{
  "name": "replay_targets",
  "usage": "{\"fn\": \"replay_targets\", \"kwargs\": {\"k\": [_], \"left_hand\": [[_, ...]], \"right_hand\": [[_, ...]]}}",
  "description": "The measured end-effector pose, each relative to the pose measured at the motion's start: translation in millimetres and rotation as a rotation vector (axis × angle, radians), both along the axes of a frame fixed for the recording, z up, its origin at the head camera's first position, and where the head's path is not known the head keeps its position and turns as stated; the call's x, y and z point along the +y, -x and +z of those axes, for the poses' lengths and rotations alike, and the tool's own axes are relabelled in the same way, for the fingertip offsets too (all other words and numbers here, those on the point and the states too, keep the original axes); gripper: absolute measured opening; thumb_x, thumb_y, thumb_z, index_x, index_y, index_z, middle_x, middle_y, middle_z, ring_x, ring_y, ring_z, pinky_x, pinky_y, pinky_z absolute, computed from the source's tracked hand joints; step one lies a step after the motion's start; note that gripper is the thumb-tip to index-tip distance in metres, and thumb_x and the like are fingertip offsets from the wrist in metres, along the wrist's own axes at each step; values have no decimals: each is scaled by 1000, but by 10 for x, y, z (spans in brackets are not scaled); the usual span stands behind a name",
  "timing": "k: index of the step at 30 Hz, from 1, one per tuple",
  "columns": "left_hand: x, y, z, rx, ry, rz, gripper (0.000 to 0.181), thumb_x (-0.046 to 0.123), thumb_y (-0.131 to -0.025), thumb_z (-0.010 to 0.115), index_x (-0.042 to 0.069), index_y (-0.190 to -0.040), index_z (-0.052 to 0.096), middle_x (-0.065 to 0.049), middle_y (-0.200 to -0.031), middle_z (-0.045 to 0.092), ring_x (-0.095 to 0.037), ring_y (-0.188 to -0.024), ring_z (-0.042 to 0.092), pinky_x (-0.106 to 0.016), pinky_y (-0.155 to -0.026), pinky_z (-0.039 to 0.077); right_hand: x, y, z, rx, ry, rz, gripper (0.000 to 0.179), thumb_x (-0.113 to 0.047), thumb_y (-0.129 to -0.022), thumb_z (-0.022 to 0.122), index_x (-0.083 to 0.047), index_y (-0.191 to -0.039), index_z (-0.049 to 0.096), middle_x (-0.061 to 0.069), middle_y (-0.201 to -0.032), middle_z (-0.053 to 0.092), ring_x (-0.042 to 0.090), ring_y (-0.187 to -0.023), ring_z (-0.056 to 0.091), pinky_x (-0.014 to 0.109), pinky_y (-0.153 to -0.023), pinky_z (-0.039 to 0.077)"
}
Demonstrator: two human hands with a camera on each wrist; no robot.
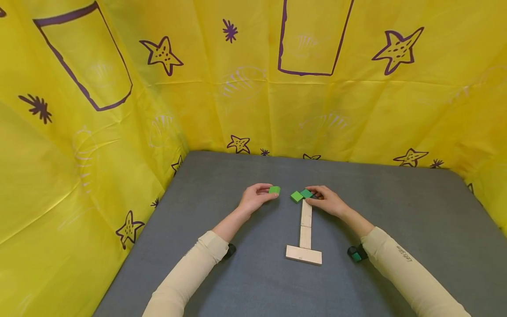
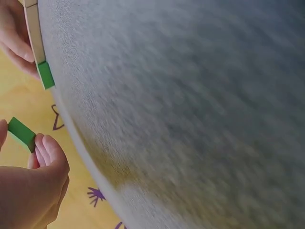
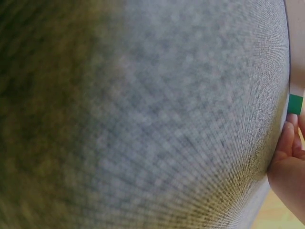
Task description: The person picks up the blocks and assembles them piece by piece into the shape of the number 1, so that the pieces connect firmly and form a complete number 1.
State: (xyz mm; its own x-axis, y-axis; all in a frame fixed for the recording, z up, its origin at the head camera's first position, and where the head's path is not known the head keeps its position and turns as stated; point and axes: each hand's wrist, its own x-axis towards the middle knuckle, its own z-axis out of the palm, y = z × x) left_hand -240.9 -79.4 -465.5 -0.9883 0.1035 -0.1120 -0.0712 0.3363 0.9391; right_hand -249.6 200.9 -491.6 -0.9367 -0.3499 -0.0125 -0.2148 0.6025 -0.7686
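My left hand (image 1: 255, 199) pinches a light green block (image 1: 274, 189) between thumb and fingers, held above the table; this green block (image 2: 22, 134) also shows in the left wrist view. My right hand (image 1: 328, 201) has thumb and fingertips around a darker green block (image 1: 306, 193) at the far end of a line of wooden planks. Touching that block on its left is another light green block (image 1: 296, 197). Two pale planks (image 1: 306, 224) lie end to end, with a crosswise plank (image 1: 304, 255) at the near end. Something dark under the right hand is mostly hidden.
The grey table (image 1: 253, 286) meets yellow curtains (image 1: 245, 105) with purple drawings at the back and sides. Dark wrist cameras sit beneath both wrists, with a small green patch (image 1: 357, 256) beside the right one.
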Motion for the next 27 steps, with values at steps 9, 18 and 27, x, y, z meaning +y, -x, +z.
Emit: {"fn": "replay_targets", "kwargs": {"k": [9, 18, 27], "left_hand": [[149, 31, -18, 0, 8, -25, 46, 26, -80, 82, 7, -120, 68, -8, -113, 68, -19, -99, 64, -33, -82, 53], [245, 44, -32, 0, 13, -51, 47, 24, -80, 82, 6, -121, 67, -8, -110, 69, -19, -98, 64, -31, -80, 54], [334, 47, -41, -3, 15, -73, 45, 21, -80, 83, 5, -119, 68, -8, -107, 69, -20, -97, 65, -31, -82, 54]], "right_hand": [[-6, 9, 3, -7, 0, -4, 49, -25, -94, 66, -2, -135, 55, 17, -115, 55, 28, -101, 49, 40, -86, 42], [-6, 5, 0, -3, 7, -7, 48, -24, -93, 67, -1, -134, 55, 18, -115, 55, 28, -100, 50, 40, -86, 42], [-1, 6, -13, 3, 9, -7, 48, -23, -93, 67, 0, -134, 56, 18, -114, 55, 28, -100, 51, 40, -86, 42]]}}
